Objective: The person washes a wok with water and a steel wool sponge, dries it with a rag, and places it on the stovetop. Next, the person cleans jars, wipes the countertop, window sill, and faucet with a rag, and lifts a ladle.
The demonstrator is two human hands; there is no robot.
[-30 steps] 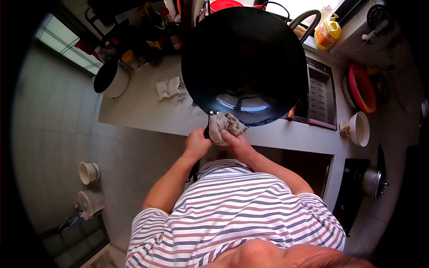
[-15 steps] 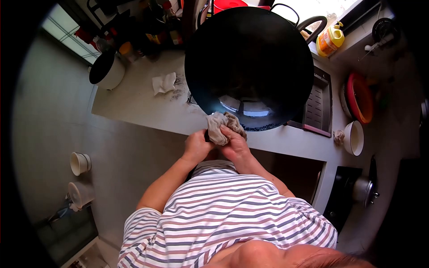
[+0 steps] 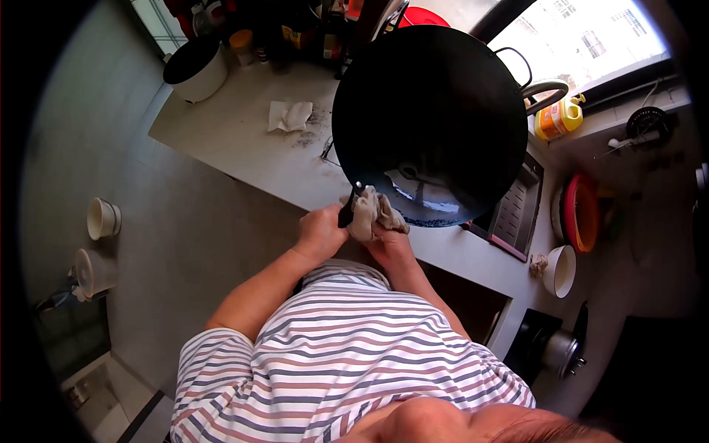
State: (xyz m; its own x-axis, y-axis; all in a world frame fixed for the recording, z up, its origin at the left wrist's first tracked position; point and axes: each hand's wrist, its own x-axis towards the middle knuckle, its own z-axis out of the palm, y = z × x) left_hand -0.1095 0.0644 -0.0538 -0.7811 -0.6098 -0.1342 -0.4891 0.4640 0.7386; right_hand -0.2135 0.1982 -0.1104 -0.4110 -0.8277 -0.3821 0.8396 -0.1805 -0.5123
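A large dark wok (image 3: 432,122) is held up over the counter, its inside facing me and light reflecting near its lower rim. My left hand (image 3: 321,232) is closed round the wok's black handle (image 3: 346,214) at the lower left. A crumpled, greyish-beige cloth (image 3: 373,214) is bunched against the rim beside the handle. My right hand (image 3: 389,244) grips this cloth from below, with its fingertips mostly hidden behind the folds. On the counter, left of the wok, lies a crumpled white tissue (image 3: 289,117) next to dark specks.
The counter (image 3: 258,159) carries a white pot (image 3: 196,70) and bottles at the back left. Right of the wok are a sink drainer (image 3: 517,210), a yellow bottle (image 3: 559,118), a red basin (image 3: 581,214) and a white bowl (image 3: 559,272). A metal pot (image 3: 560,351) stands lower right.
The view has turned, so the counter slants more and more of the window shows. My right hand has shifted lower on the cloth, whose folds have changed shape. My left hand keeps its grip.
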